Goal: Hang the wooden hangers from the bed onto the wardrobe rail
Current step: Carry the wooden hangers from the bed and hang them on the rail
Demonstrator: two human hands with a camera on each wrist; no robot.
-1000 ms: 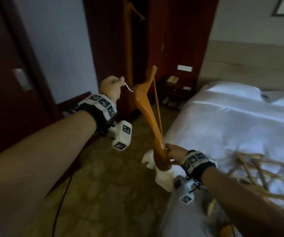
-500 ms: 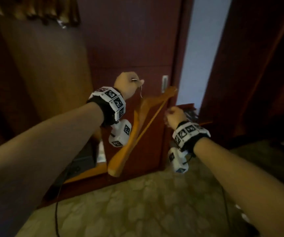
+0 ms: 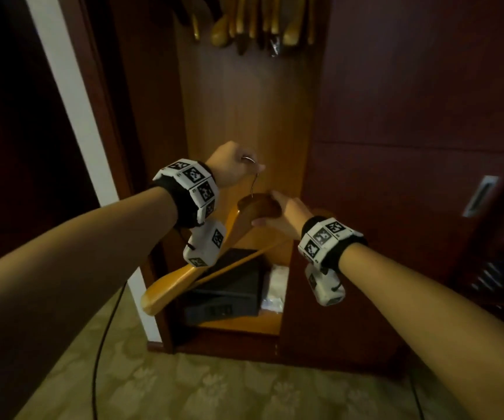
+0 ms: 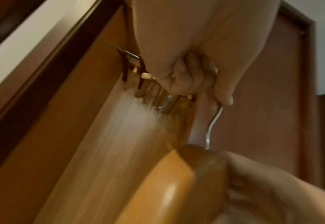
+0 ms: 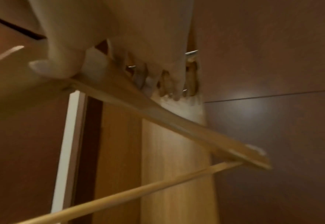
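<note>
In the head view my left hand grips the metal hook of a wooden hanger, which slants down to the left in front of the open wardrobe. My right hand holds the hanger's shoulder just below the hook, thumb under and fingers over. The left wrist view shows my fingers curled round the hook above the wood. In the right wrist view my thumb presses on the hanger's arm. Several wooden hangers hang on the rail high above.
A black safe and a white bag lie on the wardrobe's low shelf. A dark sliding door with a metal handle stands to the right. A white wall strip runs down on the left. Patterned carpet lies below.
I have turned from the bed to the open wardrobe. The hanger has swung from upright to a slant, and my right hand has shifted from its lower end up to its shoulder by the hook.
</note>
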